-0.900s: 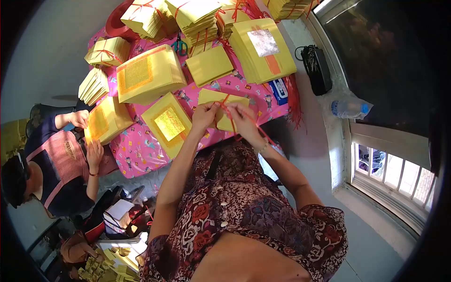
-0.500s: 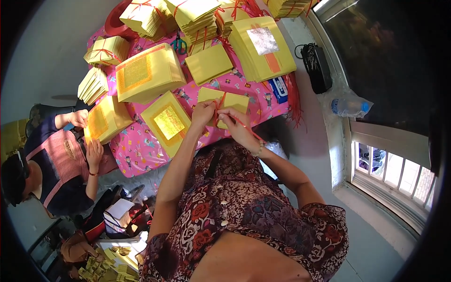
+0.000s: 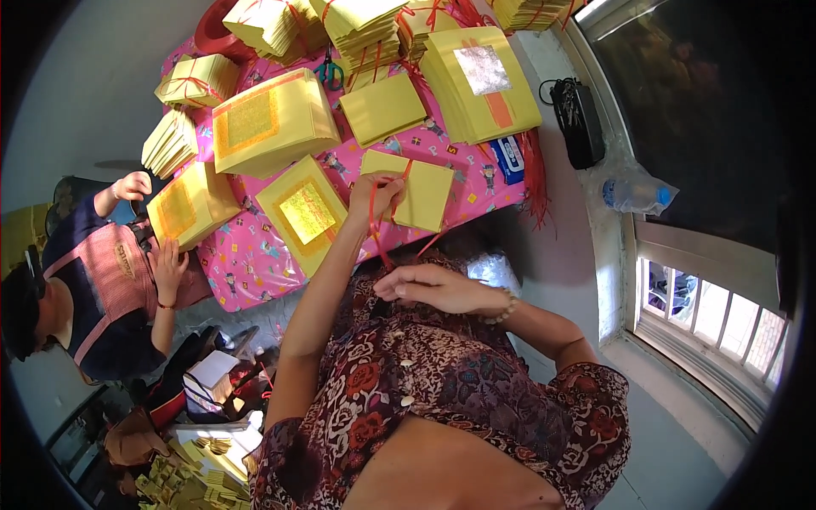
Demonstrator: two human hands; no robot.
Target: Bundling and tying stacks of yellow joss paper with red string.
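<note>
Your left hand (image 3: 378,195), nearer, pinches the thin red cord (image 3: 374,229) at the crosswise rectangular yellow paper stack (image 3: 430,195); right hand (image 3: 438,289) lower, apart, grip unclear.

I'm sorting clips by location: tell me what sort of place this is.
Probably an indoor workroom, perhaps in a home: stacks of yellow paper crowd a pink-covered table, a co-worker in an apron is beside it, and there's a barred window.

Daylight shows through a barred window (image 3: 716,313) below a dark panel (image 3: 693,136) at right, while sunlight falls in patches across a worktop (image 3: 489,200) spread with a pink patterned cover (image 3: 228,279). A plain grey wall (image 3: 81,110) rises at left, above a dark chair (image 3: 73,192).
</note>
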